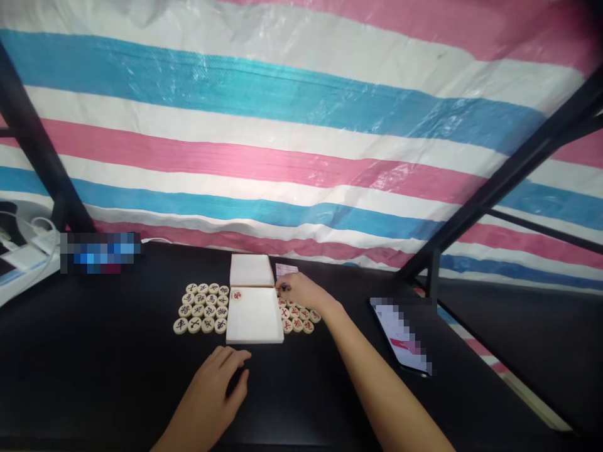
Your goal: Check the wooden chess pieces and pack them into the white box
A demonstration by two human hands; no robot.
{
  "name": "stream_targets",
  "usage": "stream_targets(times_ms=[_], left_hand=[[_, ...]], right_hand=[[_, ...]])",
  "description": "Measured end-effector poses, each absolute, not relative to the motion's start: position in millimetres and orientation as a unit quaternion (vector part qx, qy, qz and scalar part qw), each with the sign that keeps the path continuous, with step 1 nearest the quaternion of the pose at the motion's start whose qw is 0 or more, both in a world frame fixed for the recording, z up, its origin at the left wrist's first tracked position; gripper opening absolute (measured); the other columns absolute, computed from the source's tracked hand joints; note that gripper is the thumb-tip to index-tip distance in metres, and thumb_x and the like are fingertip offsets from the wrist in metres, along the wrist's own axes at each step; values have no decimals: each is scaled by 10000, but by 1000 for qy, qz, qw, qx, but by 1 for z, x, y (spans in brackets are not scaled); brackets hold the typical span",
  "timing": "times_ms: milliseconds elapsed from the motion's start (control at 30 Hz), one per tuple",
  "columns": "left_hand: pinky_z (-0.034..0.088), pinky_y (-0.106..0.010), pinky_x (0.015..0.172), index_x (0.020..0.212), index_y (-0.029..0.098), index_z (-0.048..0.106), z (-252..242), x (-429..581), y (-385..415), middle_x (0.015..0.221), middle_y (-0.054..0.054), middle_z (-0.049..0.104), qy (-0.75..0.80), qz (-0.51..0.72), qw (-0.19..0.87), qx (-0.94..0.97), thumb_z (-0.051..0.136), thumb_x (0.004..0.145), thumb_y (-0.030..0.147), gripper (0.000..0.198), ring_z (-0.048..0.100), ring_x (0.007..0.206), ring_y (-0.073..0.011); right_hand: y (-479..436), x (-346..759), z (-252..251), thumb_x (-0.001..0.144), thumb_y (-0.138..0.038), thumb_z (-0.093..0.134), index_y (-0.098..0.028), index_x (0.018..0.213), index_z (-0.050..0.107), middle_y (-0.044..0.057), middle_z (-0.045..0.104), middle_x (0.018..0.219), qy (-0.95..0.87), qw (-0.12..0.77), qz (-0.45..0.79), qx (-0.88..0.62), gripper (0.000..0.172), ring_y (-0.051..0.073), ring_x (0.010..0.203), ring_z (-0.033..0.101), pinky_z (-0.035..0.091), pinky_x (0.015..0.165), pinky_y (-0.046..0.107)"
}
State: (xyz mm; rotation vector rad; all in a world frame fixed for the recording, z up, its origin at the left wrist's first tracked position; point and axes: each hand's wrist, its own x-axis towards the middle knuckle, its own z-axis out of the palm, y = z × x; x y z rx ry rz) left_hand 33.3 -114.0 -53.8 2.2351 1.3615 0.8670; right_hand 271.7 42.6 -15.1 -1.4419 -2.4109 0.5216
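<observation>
While the left hand [214,386] is laid palm down on the black desk [94,351], its grip released and nothing held, the right hand [304,292] is stretched to the far corner of the red-marked xiangqi pieces [298,317], just beside the white box tray [254,317]. Its fingertips [284,288] are drawn together over something small and dark; whether a piece is pinched in that grip cannot be told. One red-marked piece [237,294] is seen lying inside the tray, near the second white tray [251,270], and the black-marked pieces [201,307] are ranged in rows on the tray's left. Such discs are judged light, rigid and smooth, hardly fragile, and apt to slide on the desk. Each is best taken by the rim between thumb and forefinger.
</observation>
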Motion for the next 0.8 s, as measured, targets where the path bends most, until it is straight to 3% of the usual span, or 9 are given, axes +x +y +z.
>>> stream_targets(times_ms=[200, 367, 467, 667, 800], left_hand=[[534, -311, 799, 969, 229, 651, -53, 32, -114, 912, -53, 675, 478, 313, 237, 786, 459, 869, 203, 218, 645, 865, -195], [514, -296, 827, 923, 236, 641, -43, 32, -114, 926, -38, 678, 484, 331, 291, 756, 413, 914, 266, 230, 633, 895, -183], [522, -287, 763, 830, 228, 644, -41, 32, -113, 838, -24, 681, 489, 319, 311, 750, 415, 913, 275, 248, 640, 811, -177], [513, -301, 826, 947, 228, 662, -51, 30, -111, 939, -30, 709, 512, 332, 287, 739, 389, 910, 275, 280, 646, 892, -185], [522, -298, 800, 897, 223, 672, -57, 30, -110, 923, -36, 714, 509, 325, 260, 753, 370, 910, 284, 309, 647, 880, -192]], right_hand=[[-23, 249, 15, 746, -82, 518, -186, 905, 627, 27, 628, 908, -800, 319, 160, -483, 219, 160, 870, 584, 436, 824, 277], [-100, 208, -11, 759, -62, 513, -219, 884, 612, 11, 607, 913, -781, 342, 299, -429, 224, 132, 850, 586, 458, 809, 241], [-117, 196, -41, 764, -83, 526, -215, 899, 606, 20, 609, 927, -719, 401, 360, -438, 205, 122, 789, 597, 491, 691, 206], [-116, 194, -52, 778, -122, 566, -199, 966, 610, 24, 664, 887, -657, 422, 403, -478, 209, 131, 744, 626, 497, 661, 213], [-118, 195, -43, 821, -155, 562, -201, 954, 633, 13, 695, 865, -664, 413, 411, -470, 158, 138, 763, 635, 483, 700, 213]])
